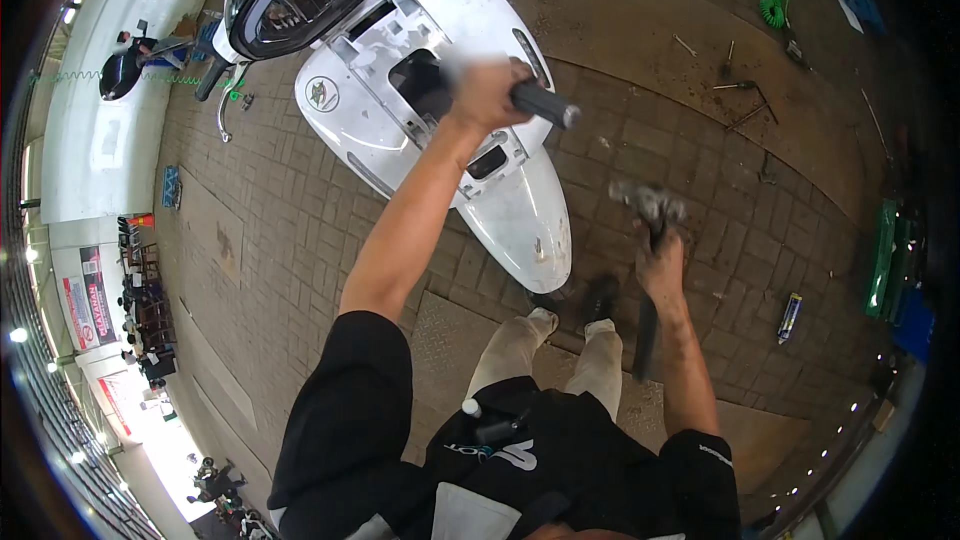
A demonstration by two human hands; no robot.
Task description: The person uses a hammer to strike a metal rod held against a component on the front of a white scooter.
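Observation:
My left hand [485, 95] reaches over the front of a white scooter [510, 210], its fingers closed round a thick black cylindrical handle [545, 103] with a grey end. The rest of that tool is hidden or smeared. Beneath the hand lie a dark opening and bare mounting points in the scooter's front panel. To the right of the scooter's nose, my right hand [660, 265] grips a hammer [650, 202] close below its worn metal head. The hammer's long dark handle hangs down past my wrist, apart from the scooter.
Several hand tools [735, 87] lie on a metal plate [620, 10] at the far right. A coiled green hose [775, 8] hangs behind them. A small tube [790, 318] lies on the brick floor, near a green case [882, 260]. The scooter's handlebar grip [210, 78] juts out at left.

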